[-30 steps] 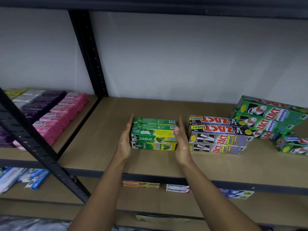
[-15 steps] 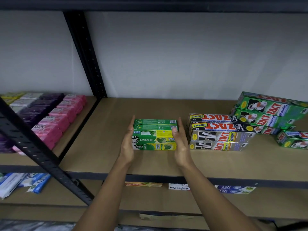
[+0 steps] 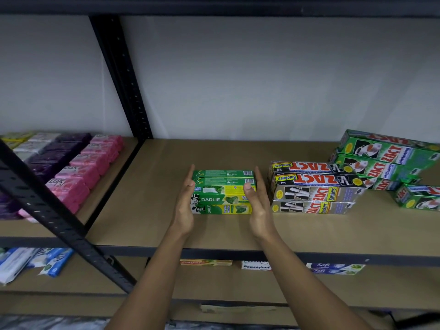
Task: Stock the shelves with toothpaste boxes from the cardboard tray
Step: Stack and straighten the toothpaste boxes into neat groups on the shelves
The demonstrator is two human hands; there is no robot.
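- A few flat boxes [image 3: 256, 266] lie on the lower shelf [image 3: 238, 288], under the arms.
- The left hand [image 3: 184, 208] and right hand [image 3: 259, 208] are flat with straight fingers. They press the two ends of the green stack [image 3: 222, 199].
- The stack of card boxes sits on the tan shelf [image 3: 147, 210].
- Shiny silver boxes [image 3: 312, 189] stand just right of it.
- Pink soaps [image 3: 88, 170] lie left, past a black bar [image 3: 47, 210].

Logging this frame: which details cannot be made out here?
Cardboard tray: nowhere in the head view.
Green Zact boxes: cut off by the right edge.
Colgate box: mostly hidden by the shelf lip.
Darlie stack ends: covered by the left hand and right hand.
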